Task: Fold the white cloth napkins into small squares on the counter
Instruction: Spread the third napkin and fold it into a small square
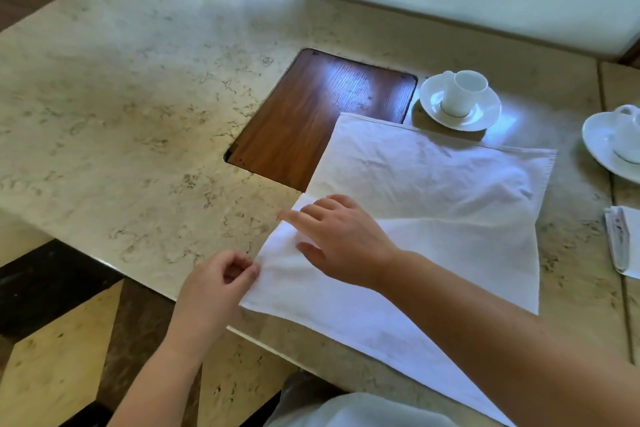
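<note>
Beige speckled stone makes up the bench (pixel 138 107), and at its near left edge the left hand (pixel 216 282) pinches the left border of the white napkin (pixel 433 253) between thumb and curled fingers, right where the cloth meets the bench lip. Moving right, a dark wooden panel (pixel 311 114) sits inset in the stone, and the napkin's far left corner lies over part of it. The right hand (pixel 341 239) comes in next, fingers straight and spread, palm down, pressing flat on the napkin's left part just beyond the left hand. The forearm crosses the cloth diagonally from the lower right.

The napkin itself lies spread across the middle of the bench, with a folded upper layer covering its far half and a diagonal fold line running across the middle; its near corner hangs over the bench edge toward the person. The far layer is wrinkled near its right side.

Further right, beyond the napkin's far edge, 1 white cup (pixel 462 92) stands on a white saucer (pixel 485 118). At the right border a second saucer (pixel 599 146) carries another cup (pixel 628 135), cut off by the frame. Below it, a small wrapped item (pixel 620 243) lies on the bench, well apart from the napkin; what it is I cannot tell.
</note>
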